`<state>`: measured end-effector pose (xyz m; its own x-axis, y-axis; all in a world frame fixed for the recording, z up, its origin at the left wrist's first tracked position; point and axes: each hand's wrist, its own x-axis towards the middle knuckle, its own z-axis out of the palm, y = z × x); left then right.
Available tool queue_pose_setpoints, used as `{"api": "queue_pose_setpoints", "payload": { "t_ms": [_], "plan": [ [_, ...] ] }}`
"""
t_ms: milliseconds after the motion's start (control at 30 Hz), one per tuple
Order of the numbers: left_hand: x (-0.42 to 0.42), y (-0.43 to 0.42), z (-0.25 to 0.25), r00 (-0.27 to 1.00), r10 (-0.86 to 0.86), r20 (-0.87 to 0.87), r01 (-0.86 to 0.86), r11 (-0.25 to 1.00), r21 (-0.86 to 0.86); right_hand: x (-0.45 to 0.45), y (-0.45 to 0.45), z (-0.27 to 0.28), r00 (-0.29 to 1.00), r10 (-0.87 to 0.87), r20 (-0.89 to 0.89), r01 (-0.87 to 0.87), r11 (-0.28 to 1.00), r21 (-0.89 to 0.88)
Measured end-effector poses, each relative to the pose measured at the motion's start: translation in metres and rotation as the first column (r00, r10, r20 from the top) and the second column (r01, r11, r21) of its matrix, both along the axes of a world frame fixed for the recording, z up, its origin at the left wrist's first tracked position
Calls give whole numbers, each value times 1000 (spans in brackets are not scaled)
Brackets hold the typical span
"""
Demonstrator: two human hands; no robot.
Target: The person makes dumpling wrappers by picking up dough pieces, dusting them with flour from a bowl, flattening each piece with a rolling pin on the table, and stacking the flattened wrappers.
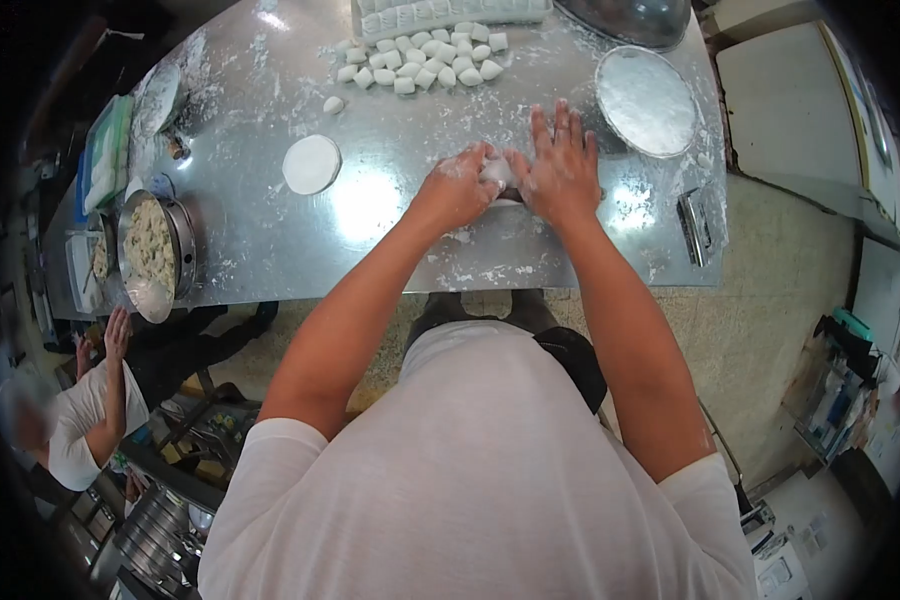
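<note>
Near the front edge of the surface, your left hand curls against a small white lump; whether it grips is unclear. Your right hand lies open, fingers spread, thumb beside the lump. You seem to be shaping it, which calls for light, even pressure. Beyond, left, sits a flat white disc; farther off, a dough pile. Right, you have a bowl of white powder.
</note>
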<state>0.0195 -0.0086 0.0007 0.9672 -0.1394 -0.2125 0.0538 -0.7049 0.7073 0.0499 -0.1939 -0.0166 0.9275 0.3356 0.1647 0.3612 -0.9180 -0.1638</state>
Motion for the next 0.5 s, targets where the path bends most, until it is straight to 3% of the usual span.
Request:
{"api": "queue_pose_setpoints", "payload": {
  "t_ms": [33, 67, 133, 167, 200, 267, 333, 400, 433, 500],
  "plan": [
    [8, -3, 12, 992, 30, -123, -35, 999, -37, 5, 2, -3, 999, -26, 21, 25, 1000, 15],
    [9, -3, 16, 994, 36, -105, -40, 999, -34, 9, 5, -5, 998, -47, 43, 46, 998, 31],
    [5, 0, 8, 996, -85, 0, 85, 995, 57, -27, -5, -2, 998, -38, -53, 37, 999, -24],
    [-2, 1, -12, 991, -66, 118, 57, 996, 72, -55, -16, -2, 995, 11, -100, -13, 1000, -20],
    [-6, 3, -10, 992, -52, 118, 44, 997, 69, -77, -28, -4, 987, 58, -151, -61, 998, -15],
    [-17, 6, -8, 956, 35, -290, -94, 977, -192, -95, -42, -10, 988, 93, -123, -92, 996, 13],
    [-24, 11, -23, 940, 10, -341, -114, 951, -288, -96, -41, -11, 989, 90, -120, -86, 996, 39],
    [-17, 11, -8, 951, -2, -310, -72, 971, -226, -46, -16, 0, 993, 55, -104, -62, 996, -58],
    [-9, 6, 2, 989, 26, -146, -41, 994, -102, -27, -9, -5, 993, 45, -108, -51, 997, -56],
    [1, 3, -1, 999, -3, -52, 0, 999, -46, 7, 2, -9, 996, 9, 83, -8, 1000, -12]
  ]
}}
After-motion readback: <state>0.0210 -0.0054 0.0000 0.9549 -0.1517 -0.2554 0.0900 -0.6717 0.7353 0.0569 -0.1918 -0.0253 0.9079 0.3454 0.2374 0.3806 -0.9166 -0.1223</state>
